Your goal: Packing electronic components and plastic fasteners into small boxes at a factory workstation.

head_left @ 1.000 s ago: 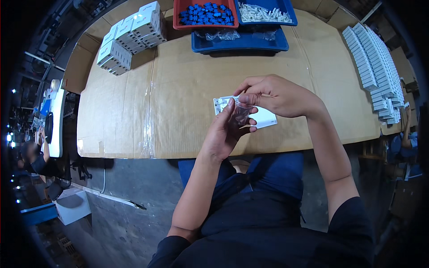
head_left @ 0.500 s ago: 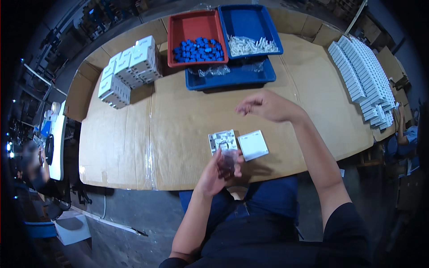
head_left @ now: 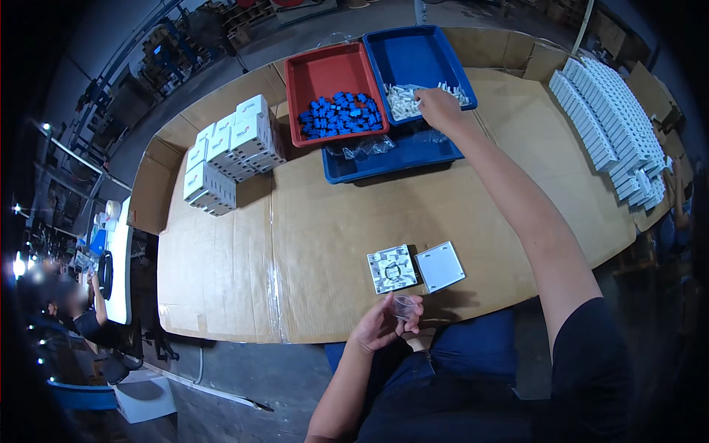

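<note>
On the cardboard-covered table (head_left: 332, 221): housing, lid and trays, with two hands at work

Clear plastic pouch (head_left: 403, 306): gripped in the fingers of the left hand (head_left: 378, 326), near the table's front edge; its long axis cannot be told.
White housing (head_left: 391, 260): square, open face up, turned slightly askew.
White lid (head_left: 441, 267): flat, just right of the housing, likewise askew.
Right hand (head_left: 440, 109): fingertips at the white pieces (head_left: 402, 103); whether one is grasped cannot be told.
Changes since half a second ago: right hand moved from above the table to the tray; pouch, then overlapping the housing in view, shows just below it.
Upper blue tray (head_left: 410, 59): slender white pieces, lying at mixed angles.
Red tray (head_left: 329, 70): blue pieces (head_left: 340, 117), heaped toward the near end.
Lower blue tray (head_left: 391, 164): clear film (head_left: 369, 148).
</note>
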A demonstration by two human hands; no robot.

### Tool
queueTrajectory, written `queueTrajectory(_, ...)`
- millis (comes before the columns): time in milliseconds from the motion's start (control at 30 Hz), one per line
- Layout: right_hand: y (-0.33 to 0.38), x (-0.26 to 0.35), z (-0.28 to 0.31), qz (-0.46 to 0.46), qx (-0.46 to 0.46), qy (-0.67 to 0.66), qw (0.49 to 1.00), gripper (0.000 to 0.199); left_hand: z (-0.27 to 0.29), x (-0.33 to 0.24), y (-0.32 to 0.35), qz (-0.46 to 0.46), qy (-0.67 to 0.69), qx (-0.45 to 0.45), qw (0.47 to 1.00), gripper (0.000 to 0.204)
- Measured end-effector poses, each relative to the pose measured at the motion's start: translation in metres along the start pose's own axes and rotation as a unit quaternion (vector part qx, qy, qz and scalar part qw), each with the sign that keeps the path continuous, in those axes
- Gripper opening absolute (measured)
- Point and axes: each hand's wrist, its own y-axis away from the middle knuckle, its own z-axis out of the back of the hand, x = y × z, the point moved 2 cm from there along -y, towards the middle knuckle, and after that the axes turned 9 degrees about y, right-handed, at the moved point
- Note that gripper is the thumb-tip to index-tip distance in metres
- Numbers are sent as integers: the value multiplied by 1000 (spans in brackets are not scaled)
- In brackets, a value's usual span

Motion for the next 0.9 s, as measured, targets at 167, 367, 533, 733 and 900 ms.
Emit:
queueTrajectory(167,-17,4,-19,15,2,45,999,17,0,-4,-1,10,-9,-43,999,65)
queueTrajectory(367,-5,-13,16,6,-136,-58,989,17,-7,-1,-4,17,-2,17,1000,66)
queueTrajectory(533,62,21,110,-201,-63,-687,695,20,-3,-6,8,23,-34,-6,999,72)
queueTrajectory(733,188,57,164,-145,152,-621,755,15,-35,-4,-18,-118,170,-38,978,60)
queueTrajectory(900,251,64,157,-108,275,-542,786,11,-63,-12,-42,-102,0,-135,986,60)
